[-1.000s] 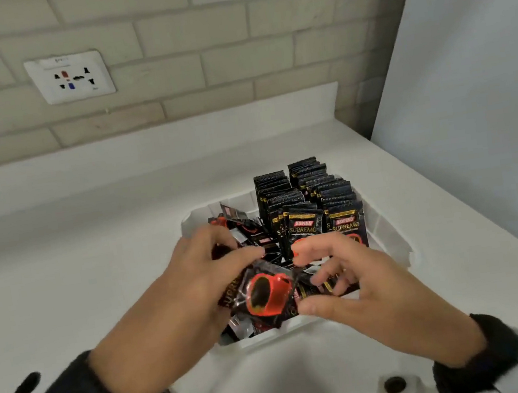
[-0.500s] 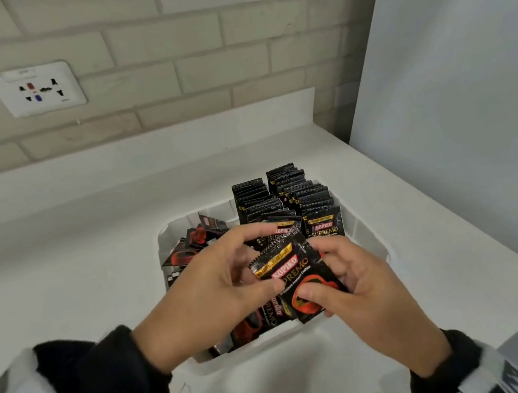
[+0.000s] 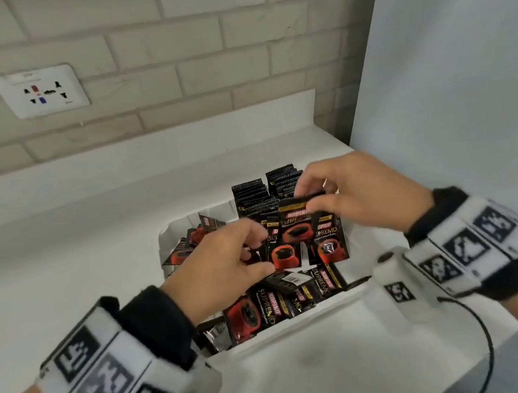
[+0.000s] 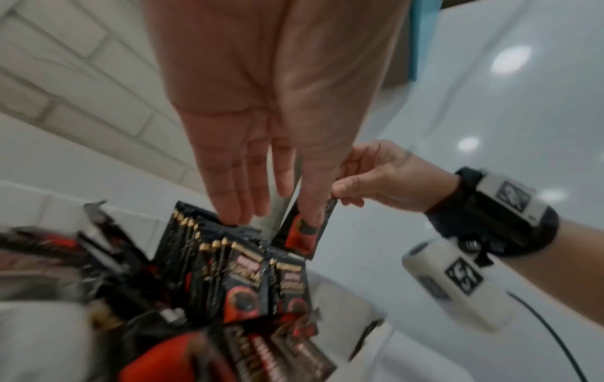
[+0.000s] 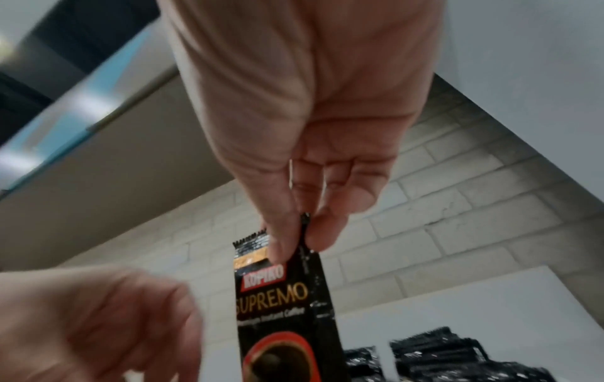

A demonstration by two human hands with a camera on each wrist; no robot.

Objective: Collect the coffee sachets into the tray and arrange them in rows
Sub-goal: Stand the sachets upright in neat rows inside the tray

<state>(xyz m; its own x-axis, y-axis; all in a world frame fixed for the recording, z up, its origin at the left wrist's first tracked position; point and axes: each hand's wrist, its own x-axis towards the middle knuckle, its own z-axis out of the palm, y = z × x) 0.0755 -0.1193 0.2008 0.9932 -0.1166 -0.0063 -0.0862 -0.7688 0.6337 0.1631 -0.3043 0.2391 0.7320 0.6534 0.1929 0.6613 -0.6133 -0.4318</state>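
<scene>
A white tray sits on the counter. Black and red coffee sachets stand in two rows at its back right. Loose sachets lie jumbled along its front and left. My right hand pinches one sachet by its top edge between thumb and fingers and holds it upright just in front of the rows. The right wrist view shows that sachet hanging from the pinch. My left hand is beside it with fingers straight and holds nothing. Its fingertips reach the tops of the rows.
A brick wall with a white socket plate runs behind the white counter. A tall pale panel closes off the right side. The counter's edge drops away at the front right. A thin black cable hangs from my right wrist.
Both hands held the sachet low over the tray's front. The left hand has let go, and the right hand has carried the sachet up and back toward the rows.
</scene>
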